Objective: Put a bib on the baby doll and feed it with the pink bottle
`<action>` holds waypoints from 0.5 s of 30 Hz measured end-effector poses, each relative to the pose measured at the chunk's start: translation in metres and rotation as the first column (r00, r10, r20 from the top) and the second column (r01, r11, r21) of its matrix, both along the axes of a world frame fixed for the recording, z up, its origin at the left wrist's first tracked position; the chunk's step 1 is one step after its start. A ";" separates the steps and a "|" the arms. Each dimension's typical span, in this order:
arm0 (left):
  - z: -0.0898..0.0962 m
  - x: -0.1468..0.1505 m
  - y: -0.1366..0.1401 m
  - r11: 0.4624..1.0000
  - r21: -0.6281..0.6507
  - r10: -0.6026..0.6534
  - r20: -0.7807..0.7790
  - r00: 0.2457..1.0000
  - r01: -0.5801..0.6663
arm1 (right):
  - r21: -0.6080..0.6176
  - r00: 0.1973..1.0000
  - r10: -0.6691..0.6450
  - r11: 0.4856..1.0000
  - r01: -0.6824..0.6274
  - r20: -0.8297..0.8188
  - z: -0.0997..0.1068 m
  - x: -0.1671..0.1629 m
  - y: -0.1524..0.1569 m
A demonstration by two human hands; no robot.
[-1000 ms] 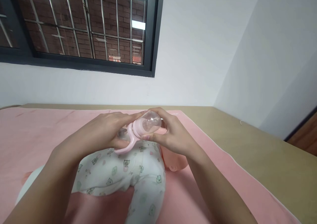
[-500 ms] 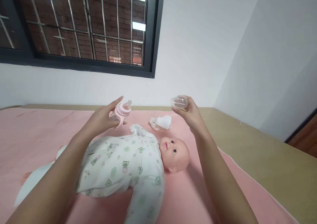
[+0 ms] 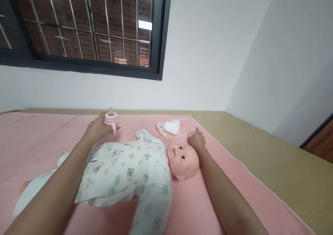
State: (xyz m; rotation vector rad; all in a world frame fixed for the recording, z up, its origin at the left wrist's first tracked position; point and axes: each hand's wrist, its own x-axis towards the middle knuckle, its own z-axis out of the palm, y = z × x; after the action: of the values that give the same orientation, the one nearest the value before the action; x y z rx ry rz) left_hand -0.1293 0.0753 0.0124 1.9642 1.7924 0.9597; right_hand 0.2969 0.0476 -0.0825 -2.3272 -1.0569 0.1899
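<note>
Holding the pink baby bottle [image 3: 111,119] upright, the left hand [image 3: 97,128] wraps its fingers around the body at the far side of the pink blanket [image 3: 39,138], just beyond the doll's chest. A second ago both hands were together over the doll, gripping the bottle with its clear cap on; half a second ago they had parted, cap in the right, bottle in the left. Now the right hand [image 3: 197,139] is down on the blanket just past the doll's head [image 3: 183,160], fingers curled over the clear cap [image 3: 191,134], which shows only as a faint glint at the fingertips (whether it is pinched or already let go I cannot tell). So the bottle is uncapped and the teat stands bare.

As for the bottle's lie: its long axis runs vertical, teat at the top pointing toward the ceiling, base down near or on the blanket, with a pink handle loop curving off to the right side below the collar. It is well apart from the doll's mouth.

The doll [image 3: 125,172] lies on its back in a white printed sleepsuit, head toward the right. A crumpled white wipe packet [image 3: 169,127] sits on the blanket between the two hands, beyond the doll. Tan worktop [image 3: 273,158] shows past the blanket's edge.
</note>
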 end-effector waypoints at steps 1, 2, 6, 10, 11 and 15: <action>0.001 0.001 -0.002 1.000 -0.012 0.029 -0.022 0.999 -0.029 | 0.013 1.000 -0.003 1.000 0.003 -0.005 -0.002 0.000 0.001; 0.002 0.002 -0.004 0.999 -0.020 0.050 -0.037 0.998 -0.051 | 0.028 1.000 -0.004 1.000 0.004 -0.010 -0.003 0.000 0.003; 0.006 0.008 -0.010 0.995 -0.028 0.098 0.010 0.995 -0.097 | 0.090 1.000 -0.013 0.996 0.015 -0.022 -0.007 0.001 0.003; 0.003 0.013 -0.003 0.990 -0.085 0.111 -0.062 0.992 -0.116 | 0.136 0.999 -0.013 0.991 0.019 -0.041 -0.009 0.004 0.003; 0.001 0.013 0.001 0.990 -0.092 0.103 -0.087 0.991 -0.110 | 0.138 0.999 -0.011 0.990 0.017 -0.042 -0.009 0.004 0.003; -0.007 0.013 0.018 0.995 -0.091 0.038 -0.123 0.992 -0.050 | 0.127 0.999 -0.018 0.992 0.022 -0.034 -0.009 0.005 0.005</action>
State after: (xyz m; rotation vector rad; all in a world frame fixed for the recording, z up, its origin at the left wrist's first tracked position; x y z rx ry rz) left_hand -0.1159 0.0938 0.0059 1.9704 1.9168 0.7692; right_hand 0.3016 0.0522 -0.0914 -2.2121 -0.9994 0.1479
